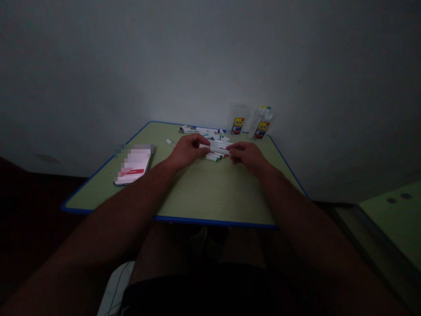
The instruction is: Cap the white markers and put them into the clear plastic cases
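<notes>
Two-handed pinch, nearly closed: my left hand [188, 151] and right hand [249, 156] share a white marker [219, 149]. I judge it light, stiff, slick; best held mid-length.

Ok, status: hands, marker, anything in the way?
Left hand gripping white marker, right hand at its other end. Cap state unclear. Loose markers crowd close by; phone off left, clear of both hands.

Black lower garment [197, 294] over bare thighs [161, 252]; bare forearms [131, 199], left hand [187, 151], right hand [249, 156].
</notes>
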{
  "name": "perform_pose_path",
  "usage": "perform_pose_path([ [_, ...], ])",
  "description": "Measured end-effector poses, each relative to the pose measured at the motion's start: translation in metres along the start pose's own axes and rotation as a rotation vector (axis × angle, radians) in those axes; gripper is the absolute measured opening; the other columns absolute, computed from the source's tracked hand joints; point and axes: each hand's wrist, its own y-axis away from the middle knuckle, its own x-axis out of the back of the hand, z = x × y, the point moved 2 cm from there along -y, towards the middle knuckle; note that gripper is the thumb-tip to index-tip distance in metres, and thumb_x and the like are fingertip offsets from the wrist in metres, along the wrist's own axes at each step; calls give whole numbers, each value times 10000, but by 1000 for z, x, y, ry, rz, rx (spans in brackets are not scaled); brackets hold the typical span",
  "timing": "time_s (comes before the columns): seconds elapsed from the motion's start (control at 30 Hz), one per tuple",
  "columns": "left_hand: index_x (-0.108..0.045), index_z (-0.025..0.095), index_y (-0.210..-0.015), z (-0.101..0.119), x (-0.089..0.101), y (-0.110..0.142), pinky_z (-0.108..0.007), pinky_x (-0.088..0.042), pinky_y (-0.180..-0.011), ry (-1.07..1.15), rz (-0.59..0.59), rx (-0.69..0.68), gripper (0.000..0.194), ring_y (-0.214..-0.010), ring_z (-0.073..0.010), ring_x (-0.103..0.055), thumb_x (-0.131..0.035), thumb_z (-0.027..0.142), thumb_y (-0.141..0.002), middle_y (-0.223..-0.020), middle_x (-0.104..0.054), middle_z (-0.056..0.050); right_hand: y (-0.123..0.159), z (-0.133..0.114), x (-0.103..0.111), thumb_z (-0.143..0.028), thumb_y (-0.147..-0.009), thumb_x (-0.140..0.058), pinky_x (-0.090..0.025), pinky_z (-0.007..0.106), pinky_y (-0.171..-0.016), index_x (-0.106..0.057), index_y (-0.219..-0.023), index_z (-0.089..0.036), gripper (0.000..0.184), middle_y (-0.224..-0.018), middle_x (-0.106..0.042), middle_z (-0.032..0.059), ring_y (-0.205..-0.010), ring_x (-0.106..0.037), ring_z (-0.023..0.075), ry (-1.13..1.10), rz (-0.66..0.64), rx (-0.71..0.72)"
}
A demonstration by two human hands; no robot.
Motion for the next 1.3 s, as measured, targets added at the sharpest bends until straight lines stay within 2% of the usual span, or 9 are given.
perform_pose_path([
  [0.13,-765,167,-906,-8,3,-3,-326,-527,-718,-35,16,16,198,-759,-167,-638,-742,199,-712,-868,-733,-48,1,-1,-2,-292,-662,-869,-522,247,-544,-710,-883,-165,300,-642,-677,1,-540,-596,106,-98,-44,83],
  [0.3,-752,166,-889,-8,7,-4,-316,-533,-684,-27,69,62,162,-685,-152,-624,-721,171,-730,-792,-714,-29,7,-7,-7,-269,-602,-879,-537,256,-595,-727,-989,-176,426,-750,-728,12,-620,-630,115,-96,-120,182],
  [0.67,-731,175,-835,-11,8,-5,-290,-523,-642,25,90,94,157,-643,-139,-613,-733,103,-695,-744,-700,-21,7,-9,-9,-252,-638,-848,-531,242,-580,-751,-1007,-176,389,-759,-738,21,-670,-661,128,-99,-130,185],
  [0.83,-731,170,-846,-10,11,-5,-285,-521,-642,-36,135,84,138,-636,-138,-614,-721,140,-712,-740,-701,-14,5,-8,-6,-250,-670,-830,-492,225,-508,-734,-1001,-157,357,-635,-686,-20,-525,-580,90,-102,-23,172],
  [0.97,-729,168,-859,-9,13,-5,-275,-516,-617,-31,151,79,134,-618,-135,-623,-735,178,-725,-761,-708,-18,2,-6,-3,-246,-691,-828,-516,234,-527,-704,-934,-154,288,-691,-721,10,-549,-619,102,-127,64,97],
  [1.13,-686,184,-871,-5,11,-2,-263,-524,-589,105,128,109,116,-576,-127,-627,-713,235,-770,-699,-678,3,1,-6,-3,-214,-718,-819,-533,228,-543,-698,-893,-162,220,-708,-737,18,-538,-634,96,-153,65,70],
  [1.23,-642,196,-894,-1,9,0,-266,-532,-582,204,64,128,138,-529,-127,-614,-697,264,-787,-600,-633,32,2,-6,-3,-209,-720,-820,-539,228,-545,-698,-885,-165,210,-703,-738,18,-541,-643,99,-160,57,67],
  [1.3,-647,197,-919,1,8,2,-265,-529,-567,211,13,130,217,-525,-130,-613,-750,280,-748,-589,-631,35,2,-6,-2,-229,-714,-833,-543,232,-550,-702,-886,-167,226,-701,-739,19,-550,-648,103,-152,52,71],
])
